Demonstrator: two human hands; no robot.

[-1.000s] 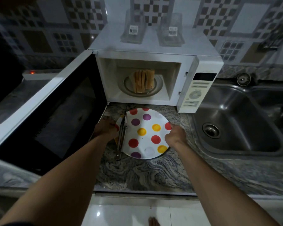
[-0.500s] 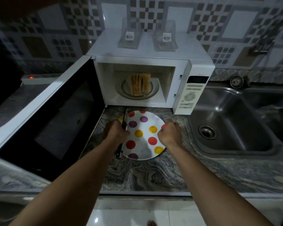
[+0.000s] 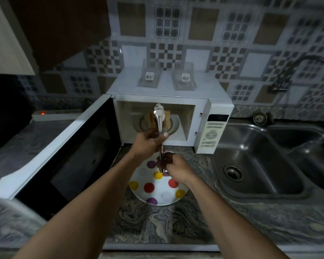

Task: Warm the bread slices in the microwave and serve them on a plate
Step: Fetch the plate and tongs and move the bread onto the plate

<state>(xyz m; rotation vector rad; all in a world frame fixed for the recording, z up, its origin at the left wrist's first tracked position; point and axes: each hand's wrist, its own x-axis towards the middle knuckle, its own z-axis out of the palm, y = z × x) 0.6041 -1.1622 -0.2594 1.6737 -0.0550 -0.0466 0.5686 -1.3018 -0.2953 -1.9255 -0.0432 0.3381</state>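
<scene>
The microwave [image 3: 209, 113] is standing with its door [image 3: 67, 146] swung fully open. The bread slices [image 3: 167, 118] are sitting upright on the turntable inside, partly hidden behind the tongs [image 3: 159, 126]. Whether they are already warm cannot be told from this view.

The left hand [image 3: 148, 143] is gripping the tongs around the middle, fingers closed on the metal. The right hand [image 3: 173, 166] is pinching the lower end of the tongs, also closed on it. The tips of the tongs are pointing up toward the microwave opening and appear to be together.

The plate [image 3: 157, 191] with coloured dots is lying on the counter [image 3: 157, 227] just in front of the microwave, and no bread is on it.

Judgement: the transfer is not yet started. Lifting the slices out and placing them on the plate is what is remaining.
</scene>
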